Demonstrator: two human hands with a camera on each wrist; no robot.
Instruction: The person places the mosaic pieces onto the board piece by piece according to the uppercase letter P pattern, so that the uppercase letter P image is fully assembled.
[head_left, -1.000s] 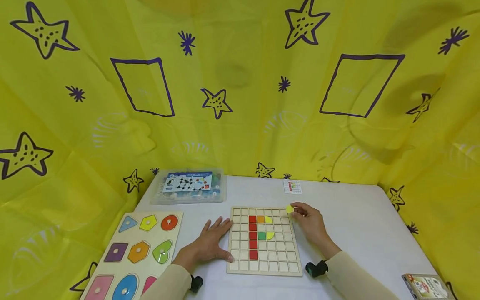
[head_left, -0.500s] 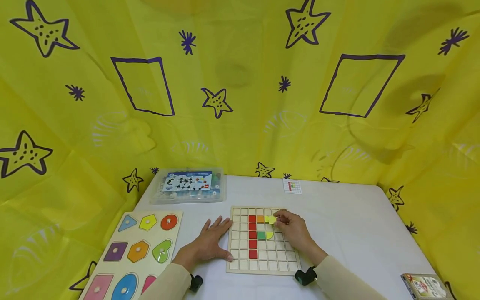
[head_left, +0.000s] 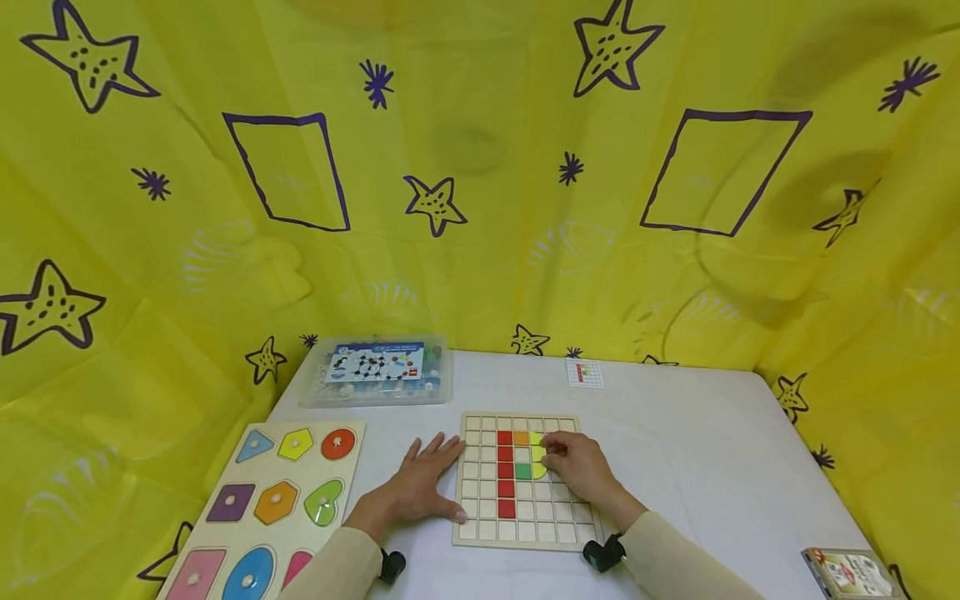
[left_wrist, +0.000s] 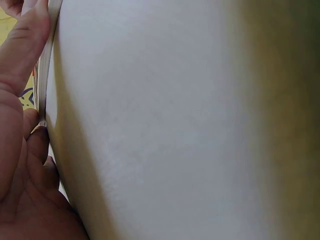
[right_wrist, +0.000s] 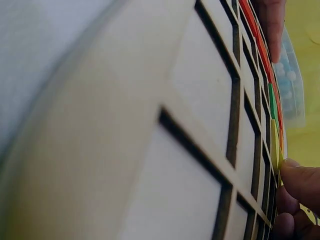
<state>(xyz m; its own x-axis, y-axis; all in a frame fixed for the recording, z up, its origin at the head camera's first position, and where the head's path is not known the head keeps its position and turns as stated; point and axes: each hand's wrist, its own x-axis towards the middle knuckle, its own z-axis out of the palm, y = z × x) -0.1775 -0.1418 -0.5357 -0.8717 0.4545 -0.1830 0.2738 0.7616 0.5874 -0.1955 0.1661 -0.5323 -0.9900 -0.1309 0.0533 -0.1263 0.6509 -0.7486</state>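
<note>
A wooden grid board (head_left: 489, 532) lies on the table between both hands. Red square tiles (head_left: 506, 472) form a column in it, with an orange tile (head_left: 521, 438), a green tile (head_left: 522, 472) and rounded yellow tiles to their right. My right hand (head_left: 583, 468) pinches a yellow tile (head_left: 537, 454) at the cell between the upper and lower yellow tiles; its fingertips partly cover it. The right wrist view shows the thumb (right_wrist: 302, 181) at the yellow pieces (right_wrist: 275, 142). With fingers spread, my left hand (head_left: 420, 483) rests against the board's left edge.
A shape puzzle board (head_left: 251, 454) lies at the left. Behind it stands a clear plastic box (head_left: 315, 392) with a blue label. A small printed grid card (head_left: 585, 373) lies at the back, and a small box (head_left: 851, 573) at the front right. Yellow curtains surround the table.
My right hand has carried the yellow tile from beyond the board's upper right corner leftward and down into the yellow column. The left hand has stayed in place.
</note>
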